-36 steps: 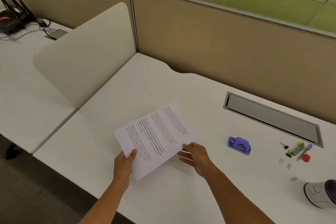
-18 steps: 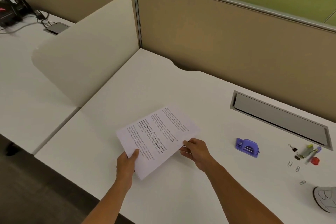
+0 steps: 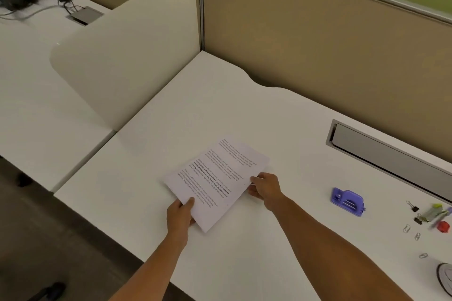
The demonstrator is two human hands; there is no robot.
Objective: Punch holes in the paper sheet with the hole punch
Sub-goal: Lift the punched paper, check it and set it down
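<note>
We see our two arms reaching in from the bottom edge, both bare from as far up as the picture shows down to the wrists: no sleeve covers either forearm. Our left hand [image 3: 180,212] is bare, with no glove, and we make out no ring, watch or band on it or its wrist. Our right hand [image 3: 265,187] is likewise ungloved and its wrist is unadorned. Nothing else of our body shows.
</note>
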